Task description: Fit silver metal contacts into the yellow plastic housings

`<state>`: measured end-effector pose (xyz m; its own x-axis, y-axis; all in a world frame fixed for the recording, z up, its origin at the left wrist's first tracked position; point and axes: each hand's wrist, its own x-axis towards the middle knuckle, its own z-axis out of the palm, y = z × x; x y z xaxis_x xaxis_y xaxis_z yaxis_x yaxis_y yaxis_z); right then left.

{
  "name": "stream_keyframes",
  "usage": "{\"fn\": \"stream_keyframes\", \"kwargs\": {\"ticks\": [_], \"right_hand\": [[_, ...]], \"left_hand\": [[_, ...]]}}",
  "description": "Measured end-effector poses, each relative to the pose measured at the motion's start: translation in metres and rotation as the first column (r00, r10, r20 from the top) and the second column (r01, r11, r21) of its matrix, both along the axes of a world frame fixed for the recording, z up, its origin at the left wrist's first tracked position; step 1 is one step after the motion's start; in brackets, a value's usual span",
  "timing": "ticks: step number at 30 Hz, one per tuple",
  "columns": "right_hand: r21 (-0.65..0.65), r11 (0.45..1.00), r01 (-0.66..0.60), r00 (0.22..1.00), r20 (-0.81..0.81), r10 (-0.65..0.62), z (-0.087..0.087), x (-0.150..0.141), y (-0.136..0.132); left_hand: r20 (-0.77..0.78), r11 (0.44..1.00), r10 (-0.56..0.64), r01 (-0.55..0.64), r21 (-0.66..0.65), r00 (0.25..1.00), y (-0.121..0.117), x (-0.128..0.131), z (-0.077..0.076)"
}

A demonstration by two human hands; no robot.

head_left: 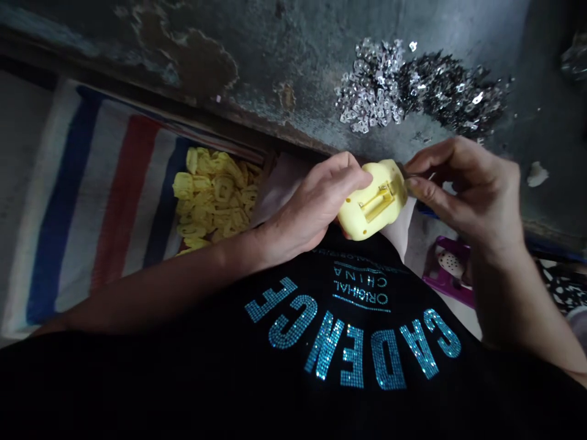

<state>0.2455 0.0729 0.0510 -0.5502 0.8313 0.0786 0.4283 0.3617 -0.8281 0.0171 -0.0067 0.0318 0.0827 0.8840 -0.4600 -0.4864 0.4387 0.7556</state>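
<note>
My left hand (328, 192) is closed around a pale yellow plastic casing (373, 211), thumb on top. An open slot shaped like a battery compartment and small round holes show in its upper face. At the casing's right end, the thumb and forefinger of my right hand (463, 183) are pinched together. A thin dark edge shows between those fingertips and the casing, too small to name. Beyond the hands, a pile of small shiny metal clips (373, 85) lies on the grey worktop (284, 43), with darker metal pieces (452, 91) beside it.
Left of my lap, a heap of yellow plastic parts (217, 195) lies by a striped woven sheet (121, 195). A purple plastic basket (447, 290) stands low on the right. The worktop's worn front edge runs just past my hands. A small whitish lump (536, 174) rests on it.
</note>
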Motion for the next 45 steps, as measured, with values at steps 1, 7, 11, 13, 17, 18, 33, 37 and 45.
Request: {"fn": "stream_keyframes", "kwargs": {"ticks": [1, 7, 11, 13, 17, 18, 33, 37, 45], "right_hand": [[0.023, 1.0, 0.008, 1.0, 0.005, -0.008, -0.004, 0.001, -0.003], [-0.279, 0.96, 0.003, 0.991, -0.124, -0.039, -0.023, -0.001, -0.005], [-0.236, 0.971, 0.023, 0.988, -0.145, -0.058, -0.027, -0.005, -0.006], [-0.201, 0.979, 0.047, 0.983, -0.164, -0.081, -0.033, -0.005, -0.011], [-0.103, 0.985, 0.139, 0.944, -0.288, -0.164, -0.056, -0.002, -0.028], [-0.07, 0.982, 0.177, 0.924, -0.333, -0.19, -0.061, -0.001, -0.033], [0.289, 0.897, 0.334, 0.86, -0.484, -0.164, -0.073, 0.011, -0.045], [0.22, 0.911, 0.35, 0.872, -0.432, -0.231, -0.069, 0.01, -0.055], [0.192, 0.933, 0.305, 0.952, -0.056, -0.3, -0.059, 0.036, -0.002]], "left_hand": [[-0.011, 1.0, -0.012, 0.012, 0.028, 1.0, -0.001, -0.001, -0.001], [-0.223, 0.965, -0.07, 0.123, 0.233, 0.972, -0.009, -0.001, -0.003], [-0.306, 0.948, -0.088, 0.174, 0.266, 0.948, -0.01, 0.003, 0.001], [-0.37, 0.931, -0.094, 0.214, 0.295, 0.924, -0.011, 0.002, 0.004], [-0.455, 0.837, -0.241, 0.421, 0.348, 0.857, -0.018, -0.008, 0.007], [-0.439, 0.805, -0.299, 0.471, 0.36, 0.847, -0.02, -0.011, 0.006], [-0.358, 0.636, -0.427, 0.558, 0.534, 0.83, 0.0, -0.015, -0.024], [-0.392, 0.623, -0.421, 0.575, 0.53, 0.818, 0.003, -0.021, -0.03], [0.071, 0.951, -0.273, 0.258, 0.169, 0.959, 0.001, -0.038, -0.038]]}}
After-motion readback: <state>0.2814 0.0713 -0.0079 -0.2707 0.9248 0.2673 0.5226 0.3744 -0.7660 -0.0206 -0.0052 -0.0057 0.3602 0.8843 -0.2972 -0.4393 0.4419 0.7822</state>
